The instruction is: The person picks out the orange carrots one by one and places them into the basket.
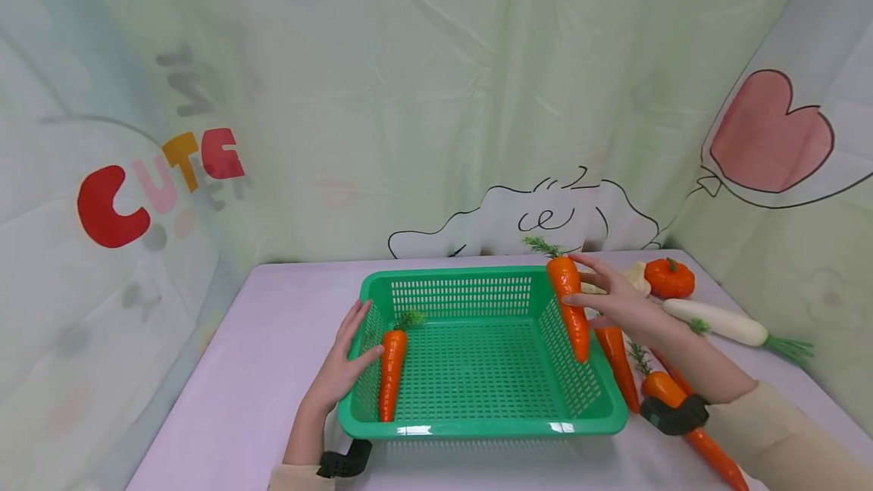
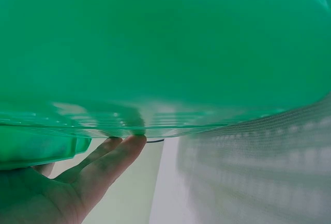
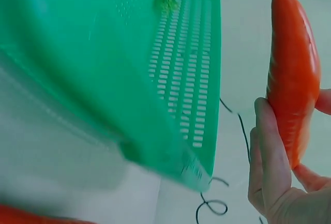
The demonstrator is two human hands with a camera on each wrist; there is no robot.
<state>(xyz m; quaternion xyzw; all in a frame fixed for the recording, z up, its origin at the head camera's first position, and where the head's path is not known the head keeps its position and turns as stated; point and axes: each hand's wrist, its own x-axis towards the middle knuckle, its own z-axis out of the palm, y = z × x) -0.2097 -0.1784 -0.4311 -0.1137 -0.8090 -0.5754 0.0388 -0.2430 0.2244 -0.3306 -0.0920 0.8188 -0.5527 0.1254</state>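
A toy carrot (image 1: 567,290) with a green leafy top is pinched between the thumb and fingers of my right hand (image 1: 617,301), tilted over the right rim of a green plastic basket (image 1: 477,428). In the right wrist view that carrot (image 3: 295,53) points tip up beside the basket (image 3: 189,69). My left hand (image 1: 341,366) rests at the basket's left rim, its thumb reaching over the edge and its straight fingers along the outer wall, as the left wrist view also shows. Inside, along the left wall, lies another carrot (image 1: 391,377).
Right of the basket lie more carrots, one close beside its wall (image 1: 617,370) and one (image 1: 712,453) partly under my right wrist. Behind them are a white radish (image 1: 716,322), an orange pumpkin (image 1: 670,279) and a pale bulb (image 1: 639,279). A printed curtain (image 1: 409,97) hangs behind the table.
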